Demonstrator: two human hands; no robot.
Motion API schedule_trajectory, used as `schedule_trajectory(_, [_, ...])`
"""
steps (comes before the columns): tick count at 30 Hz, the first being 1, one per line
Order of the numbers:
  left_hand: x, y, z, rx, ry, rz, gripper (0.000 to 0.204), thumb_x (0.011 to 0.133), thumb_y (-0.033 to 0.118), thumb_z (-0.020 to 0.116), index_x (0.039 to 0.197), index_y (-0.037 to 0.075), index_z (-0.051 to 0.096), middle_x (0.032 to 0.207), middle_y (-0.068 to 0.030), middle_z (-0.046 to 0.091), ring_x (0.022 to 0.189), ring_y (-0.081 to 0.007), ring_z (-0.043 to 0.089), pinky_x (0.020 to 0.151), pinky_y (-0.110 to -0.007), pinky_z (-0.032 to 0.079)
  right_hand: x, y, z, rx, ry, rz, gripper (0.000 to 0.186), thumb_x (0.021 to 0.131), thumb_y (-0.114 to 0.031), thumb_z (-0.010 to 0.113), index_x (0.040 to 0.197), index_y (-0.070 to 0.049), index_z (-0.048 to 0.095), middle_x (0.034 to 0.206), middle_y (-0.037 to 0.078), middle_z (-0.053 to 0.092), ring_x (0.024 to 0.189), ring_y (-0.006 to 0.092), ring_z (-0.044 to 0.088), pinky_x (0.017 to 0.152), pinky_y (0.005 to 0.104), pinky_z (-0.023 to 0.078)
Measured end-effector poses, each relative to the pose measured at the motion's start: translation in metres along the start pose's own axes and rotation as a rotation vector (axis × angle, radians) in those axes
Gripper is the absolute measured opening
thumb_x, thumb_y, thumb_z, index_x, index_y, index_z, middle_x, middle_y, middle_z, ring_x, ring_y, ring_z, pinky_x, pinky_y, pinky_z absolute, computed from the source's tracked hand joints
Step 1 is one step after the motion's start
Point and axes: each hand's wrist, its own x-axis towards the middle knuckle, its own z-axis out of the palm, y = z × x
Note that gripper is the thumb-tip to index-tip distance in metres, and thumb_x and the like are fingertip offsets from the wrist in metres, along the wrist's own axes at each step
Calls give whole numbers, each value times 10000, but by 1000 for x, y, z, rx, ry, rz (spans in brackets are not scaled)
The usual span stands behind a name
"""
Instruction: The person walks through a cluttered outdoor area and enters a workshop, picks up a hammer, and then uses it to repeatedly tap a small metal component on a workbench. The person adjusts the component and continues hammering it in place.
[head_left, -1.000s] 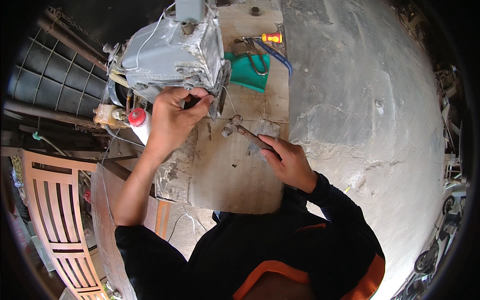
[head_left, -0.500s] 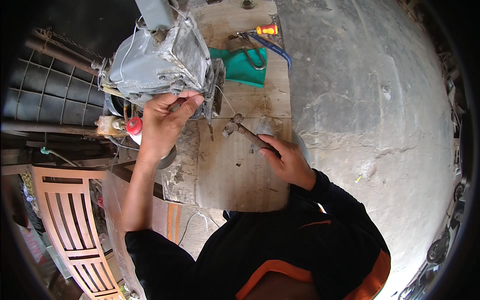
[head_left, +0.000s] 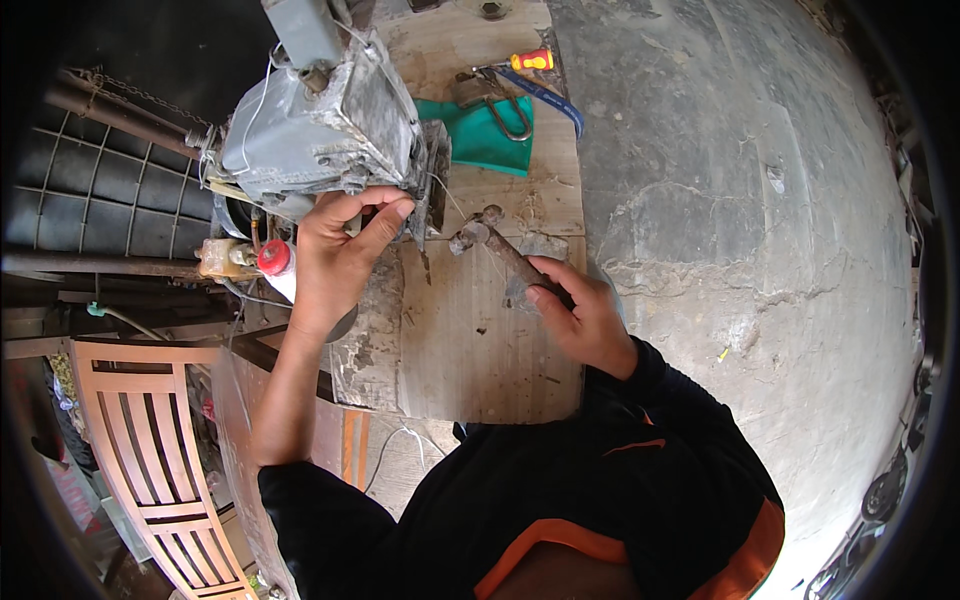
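Note:
A grey metal engine block (head_left: pixel 320 130) lies on a worn wooden board (head_left: pixel 480 340). My left hand (head_left: pixel 335 255) rests against its near lower edge, with thumb and fingers pinched on a small part that I cannot make out. My right hand (head_left: pixel 585 315) grips the wooden handle of a rusty hammer (head_left: pixel 490 240). The hammer head points toward the block's lower right corner, a short gap away from it.
A green plastic piece (head_left: pixel 480 135), a metal hook and a screwdriver with a red and yellow handle (head_left: pixel 530 60) lie at the board's far end. Cracked concrete floor (head_left: pixel 720 250) spreads to the right. A wooden slatted frame (head_left: pixel 140 440) and black mesh (head_left: pixel 90 190) stand at left.
The view has shifted and drawn closer to the engine block. My left hand stays at the block's edge, and my right hand has kept hold of the hammer near it.

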Motion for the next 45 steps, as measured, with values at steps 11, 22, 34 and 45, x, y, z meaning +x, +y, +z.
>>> schedule_trajectory(11, [-6, 5, 2, -37, -17, -7, 114, 792, 40, 713, 906, 33, 711, 803, -34, 655, 771, -91, 539, 712, -226, 424, 10, -12, -5, 416, -65, 267, 309, 903, -96, 593, 1185, 7, 520, 767, 58, 618, 599, 66, 529, 535, 223, 442])
schedule_trajectory(22, [0, -5, 2, 74, 33, 34, 119, 817, 91, 704, 920, 33, 691, 771, -33, 597, 688, -119, 437, 668, -246, 382, 21, -30, 25, 820, 32, 358, 328, 942, -110, 524, 1265, -82, 475, 855, 19, 446, 526, 41, 453, 405, 198, 395])
schedule_trajectory(34, [-2, 0, 0, 95, -26, 61, 134, 802, 68, 707, 931, 34, 702, 817, -43, 687, 725, -98, 512, 721, -225, 392, 62, -34, 77, 565, 217, 140, 268, 824, -178, 709, 1044, -55, 619, 813, 35, 461, 696, 98, 459, 582, 241, 407])
schedule_trajectory(45, [-4, 3, 4, 41, 4, 84, 125, 816, 25, 684, 939, 12, 698, 778, -18, 675, 676, -42, 518, 636, -197, 414, 60, -31, 77, 627, 193, 127, 254, 868, -175, 665, 1075, -48, 592, 793, -2, 441, 551, 33, 441, 435, 203, 374])
